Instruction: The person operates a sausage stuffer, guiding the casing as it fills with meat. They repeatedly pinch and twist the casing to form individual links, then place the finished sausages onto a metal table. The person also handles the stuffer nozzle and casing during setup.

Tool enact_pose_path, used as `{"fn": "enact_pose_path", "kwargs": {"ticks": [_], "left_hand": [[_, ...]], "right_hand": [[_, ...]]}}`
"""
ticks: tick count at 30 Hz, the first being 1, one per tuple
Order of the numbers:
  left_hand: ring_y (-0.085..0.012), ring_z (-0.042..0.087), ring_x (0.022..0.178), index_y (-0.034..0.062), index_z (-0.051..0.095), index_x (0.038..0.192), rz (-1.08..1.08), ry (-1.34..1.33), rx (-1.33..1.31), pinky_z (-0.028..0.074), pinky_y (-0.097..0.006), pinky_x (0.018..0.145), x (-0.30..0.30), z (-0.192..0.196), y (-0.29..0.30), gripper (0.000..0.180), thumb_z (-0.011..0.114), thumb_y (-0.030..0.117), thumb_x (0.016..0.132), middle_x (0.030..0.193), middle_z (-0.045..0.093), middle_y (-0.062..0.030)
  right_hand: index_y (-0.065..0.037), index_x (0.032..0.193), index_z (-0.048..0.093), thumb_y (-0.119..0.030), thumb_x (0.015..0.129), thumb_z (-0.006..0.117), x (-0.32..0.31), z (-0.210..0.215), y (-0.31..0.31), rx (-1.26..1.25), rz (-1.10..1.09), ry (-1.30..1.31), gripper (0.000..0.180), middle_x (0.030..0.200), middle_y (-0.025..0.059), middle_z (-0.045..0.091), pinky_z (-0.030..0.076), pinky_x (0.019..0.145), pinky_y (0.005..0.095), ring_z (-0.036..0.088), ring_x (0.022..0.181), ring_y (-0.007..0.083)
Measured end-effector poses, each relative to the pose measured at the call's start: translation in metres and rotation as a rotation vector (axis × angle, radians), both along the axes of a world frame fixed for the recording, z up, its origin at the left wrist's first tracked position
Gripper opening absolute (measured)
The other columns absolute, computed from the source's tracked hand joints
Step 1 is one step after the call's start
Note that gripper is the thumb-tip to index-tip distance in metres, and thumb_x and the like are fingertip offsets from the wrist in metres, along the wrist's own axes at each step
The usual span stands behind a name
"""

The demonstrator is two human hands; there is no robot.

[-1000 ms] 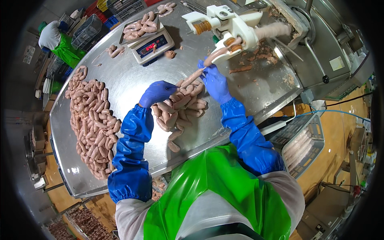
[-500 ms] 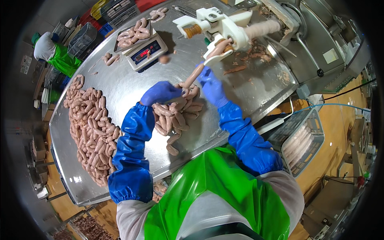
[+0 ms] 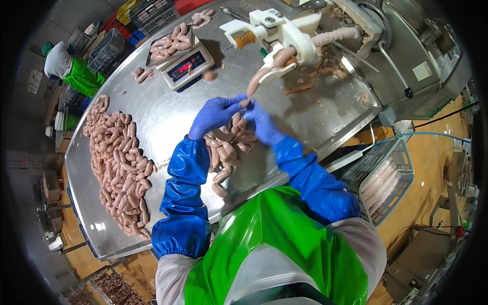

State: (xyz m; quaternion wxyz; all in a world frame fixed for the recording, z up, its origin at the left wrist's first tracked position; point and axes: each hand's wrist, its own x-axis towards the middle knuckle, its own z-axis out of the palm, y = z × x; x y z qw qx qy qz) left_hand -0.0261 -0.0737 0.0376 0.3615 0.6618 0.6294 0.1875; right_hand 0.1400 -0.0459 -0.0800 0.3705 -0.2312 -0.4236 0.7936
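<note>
A pale sausage strand (image 3: 253, 83) hangs from the white nozzle and guide of the filling machine (image 3: 295, 48) down to my gloved hands. My left hand (image 3: 212, 116) pinches the strand's lower end with its fingertips. Beside it, my right hand (image 3: 262, 123) closes on the same spot, and the two sets of fingertips meet there. Just below both hands lies a pile of linked sausages (image 3: 223, 147), partly hidden by my fingers, with a few links trailing toward my apron. Ruffled casing (image 3: 335, 36) sits on the machine's tube.
A long heap of sausages (image 3: 119, 173) covers the table's left side. Farther back stands a scale (image 3: 188, 67) with a tray of sausages (image 3: 173, 43). At right, a grey crate (image 3: 401, 157) holds pale casing sticks. Another person (image 3: 68, 66) works at far left.
My left hand has moved right and up to meet my right hand at the strand. My right hand has come slightly down. The casing on the tube looked blurred before and is sharper now.
</note>
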Motion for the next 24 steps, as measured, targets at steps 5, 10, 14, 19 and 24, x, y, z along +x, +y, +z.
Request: {"fn": "enact_pose_path", "kwargs": {"ticks": [5, 10, 14, 19, 24], "left_hand": [[-0.0353, 0.064, 0.084, 0.0211, 0.066, 0.122, -0.068, 0.549, 0.218, 0.051, -0.04, 0.074, -0.03, -0.016, 0.006, 0.038, 0.057, 0.041, 0.09, 0.093, 0.066, -0.0241], [-0.0176, 0.061, 0.087, 0.0173, 0.049, 0.141, 0.154, -0.553, 0.151, 0.05, -0.031, 0.074, 0.024, -0.014, 0.037, 0.048, 0.05, 0.041, 0.099, 0.103, 0.066, -0.0064], [-0.0128, 0.062, 0.081, 0.0175, 0.055, 0.135, 0.163, -0.27, -0.043, 0.05, -0.029, 0.072, 0.022, -0.002, 0.004, 0.044, 0.053, 0.039, 0.097, 0.099, 0.069, -0.0087], [-0.0253, 0.067, 0.084, 0.0115, 0.069, 0.114, -0.029, 0.159, -0.432, 0.05, -0.038, 0.081, -0.045, -0.003, -0.022, 0.038, 0.057, 0.039, 0.091, 0.094, 0.071, -0.0156], [-0.0253, 0.067, 0.08, 0.012, 0.061, 0.127, 0.131, 0.166, 0.337, 0.053, -0.036, 0.075, -0.02, -0.014, 0.021, 0.041, 0.052, 0.038, 0.097, 0.099, 0.069, -0.0165]], "right_hand": [[-0.002, 0.135, 0.046, -0.018, 0.1, 0.047, 0.002, 0.018, 0.041, -0.13, -0.063, 0.214, 0.039, 0.113, 0.002, 0.059, 0.049, 0.083, 0.0313, 0.057, 0.096, 0.0133], [-0.001, 0.12, 0.056, -0.016, 0.098, 0.046, -0.051, -0.025, -0.045, 0.056, 0.059, -0.186, 0.028, 0.114, 0.0034, 0.061, 0.046, 0.093, 0.032, 0.057, 0.105, 0.0165], [-0.003, 0.116, 0.058, -0.004, 0.09, 0.053, -0.029, -0.013, -0.062, -0.124, 0.272, -0.006, 0.027, 0.108, 0.0028, 0.062, 0.046, 0.089, 0.0304, 0.057, 0.098, 0.0135], [0.0, 0.13, 0.046, -0.017, 0.101, 0.041, 0.014, 0.032, 0.027, -0.009, -0.02, 0.189, 0.033, 0.113, 0.006, 0.055, 0.043, 0.1, 0.0329, 0.053, 0.111, 0.0161], [-0.004, 0.112, 0.057, -0.022, 0.104, 0.04, -0.041, 0.004, -0.014, 0.051, -0.009, -0.064, 0.027, 0.1, 0.0034, 0.06, 0.049, 0.082, 0.0308, 0.059, 0.093, 0.015]]}}
